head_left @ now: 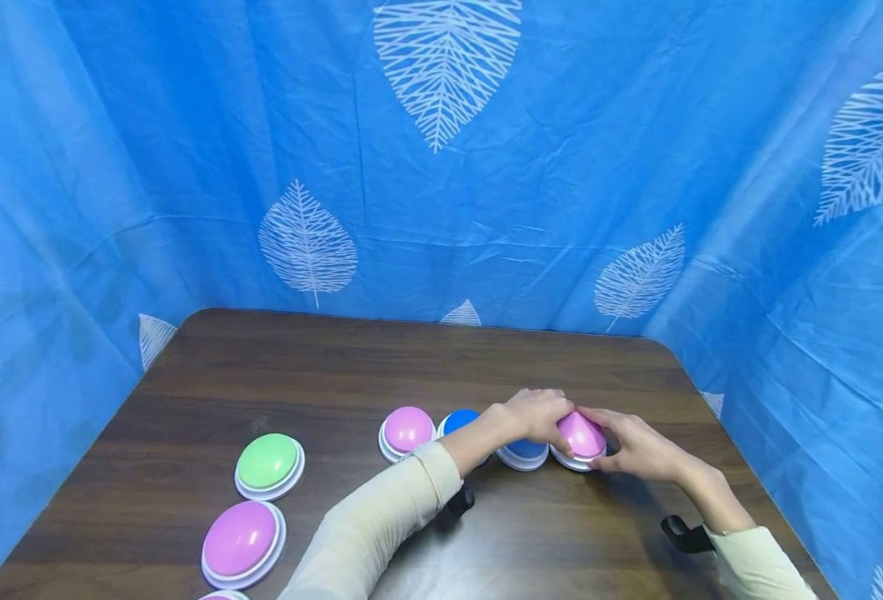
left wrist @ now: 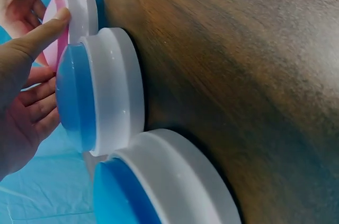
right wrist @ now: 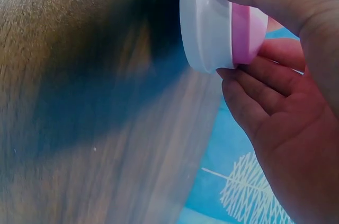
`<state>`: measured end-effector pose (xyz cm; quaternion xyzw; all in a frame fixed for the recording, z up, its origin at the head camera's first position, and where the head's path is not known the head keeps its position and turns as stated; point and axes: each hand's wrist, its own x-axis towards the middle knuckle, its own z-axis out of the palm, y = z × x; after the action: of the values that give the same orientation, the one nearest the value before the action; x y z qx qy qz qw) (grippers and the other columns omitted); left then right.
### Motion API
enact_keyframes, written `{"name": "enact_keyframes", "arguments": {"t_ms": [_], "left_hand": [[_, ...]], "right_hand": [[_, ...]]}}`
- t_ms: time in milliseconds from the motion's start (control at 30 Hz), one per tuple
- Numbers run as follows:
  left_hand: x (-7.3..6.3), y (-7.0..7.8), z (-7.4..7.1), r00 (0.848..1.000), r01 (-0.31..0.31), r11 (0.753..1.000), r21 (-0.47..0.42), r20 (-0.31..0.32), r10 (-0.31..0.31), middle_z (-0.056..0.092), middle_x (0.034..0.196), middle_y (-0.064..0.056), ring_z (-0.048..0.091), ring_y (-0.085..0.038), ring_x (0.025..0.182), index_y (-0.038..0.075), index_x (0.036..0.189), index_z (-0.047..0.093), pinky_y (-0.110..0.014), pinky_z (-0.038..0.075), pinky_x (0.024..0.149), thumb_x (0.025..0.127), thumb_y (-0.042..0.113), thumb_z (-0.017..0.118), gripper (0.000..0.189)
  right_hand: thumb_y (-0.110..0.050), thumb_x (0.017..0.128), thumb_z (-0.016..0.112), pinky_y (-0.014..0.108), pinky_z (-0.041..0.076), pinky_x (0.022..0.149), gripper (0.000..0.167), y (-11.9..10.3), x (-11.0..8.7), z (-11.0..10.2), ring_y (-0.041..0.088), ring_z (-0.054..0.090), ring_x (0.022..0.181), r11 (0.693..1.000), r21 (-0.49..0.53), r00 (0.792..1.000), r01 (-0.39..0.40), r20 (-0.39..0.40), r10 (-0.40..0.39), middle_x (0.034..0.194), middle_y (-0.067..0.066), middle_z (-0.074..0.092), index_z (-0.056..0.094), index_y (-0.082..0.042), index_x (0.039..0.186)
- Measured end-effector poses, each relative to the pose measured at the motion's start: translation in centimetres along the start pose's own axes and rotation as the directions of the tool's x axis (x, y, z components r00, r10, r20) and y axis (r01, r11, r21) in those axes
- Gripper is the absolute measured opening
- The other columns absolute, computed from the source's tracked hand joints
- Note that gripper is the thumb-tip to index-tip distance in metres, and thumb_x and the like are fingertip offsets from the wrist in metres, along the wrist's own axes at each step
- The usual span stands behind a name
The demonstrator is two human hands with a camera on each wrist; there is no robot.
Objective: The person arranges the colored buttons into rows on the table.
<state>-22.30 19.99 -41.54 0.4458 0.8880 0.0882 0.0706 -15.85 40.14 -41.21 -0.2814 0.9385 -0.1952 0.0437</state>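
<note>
A round pink push button [head_left: 581, 437] with a white base lies at the right end of a row on the table. My left hand [head_left: 541, 414] holds it from the left, thumb near and fingers on the far side. From the right, my right hand [head_left: 640, 446] grips it; in the right wrist view its thumb presses the white base [right wrist: 204, 33] and its fingers lie at the opposite side. Beside the left hand sits a blue button [left wrist: 79, 97], with another blue button [left wrist: 124, 195] next to it. My left wrist partly covers the blue pair in the head view.
Another pink button [head_left: 408, 428] begins the row at its left. Further left stand a green button [head_left: 269, 461] and a purple-pink button [head_left: 241, 539], with one more cut off below. Blue leaf-print curtain [head_left: 441, 208] surrounds the brown wooden table [head_left: 321, 367].
</note>
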Motion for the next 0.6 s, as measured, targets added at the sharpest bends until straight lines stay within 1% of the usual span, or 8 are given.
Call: {"name": "enact_keyframes", "arguments": {"t_ms": [133,267,433,600], "left_hand": [[-0.04,-0.09,0.31,1.000,0.008,1.000,-0.010,0.009,-0.008,0.061,0.105,0.010,0.056,-0.004,0.093,0.021,0.124,0.066,-0.027,0.048,0.078,0.079,0.056,0.078,0.058],[-0.01,-0.07,0.40,1.000,0.014,1.000,-0.001,0.012,-0.014,0.061,0.106,0.010,0.056,-0.004,0.093,0.022,0.124,0.066,-0.027,0.048,0.077,0.079,0.056,0.078,0.057],[0.05,-0.05,0.46,0.999,0.023,1.000,0.009,0.027,-0.024,0.060,0.105,0.011,0.055,-0.003,0.092,0.023,0.124,0.066,-0.026,0.047,0.075,0.080,0.056,0.076,0.056],[-0.01,-0.08,0.35,0.999,0.031,1.000,-0.001,0.033,-0.031,0.059,0.102,0.011,0.055,-0.003,0.090,0.023,0.123,0.066,-0.026,0.047,0.072,0.080,0.056,0.076,0.055]], "right_hand": [[-0.019,0.078,0.085,0.053,0.048,0.093,0.078,-0.09,0.09,0.20,0.037,0.056,0.119,0.999,0.016,0.999,-0.041,0.027,0.041,0.133,0.024,0.057,0.047,0.011,0.139],[-0.016,0.076,0.084,0.055,0.046,0.094,0.078,-0.13,0.18,0.35,0.037,0.055,0.120,0.998,0.020,0.998,-0.062,0.031,0.062,0.133,0.024,0.057,0.046,0.011,0.139],[-0.013,0.074,0.084,0.053,0.048,0.093,0.078,-0.09,0.34,0.62,0.034,0.057,0.118,0.998,0.007,0.998,-0.061,0.022,0.061,0.131,0.023,0.059,0.048,0.010,0.138],[-0.014,0.074,0.085,0.050,0.049,0.091,0.078,0.16,0.53,0.75,0.031,0.057,0.115,0.997,0.017,0.997,-0.072,0.027,0.072,0.131,0.022,0.059,0.048,0.010,0.139]]}}
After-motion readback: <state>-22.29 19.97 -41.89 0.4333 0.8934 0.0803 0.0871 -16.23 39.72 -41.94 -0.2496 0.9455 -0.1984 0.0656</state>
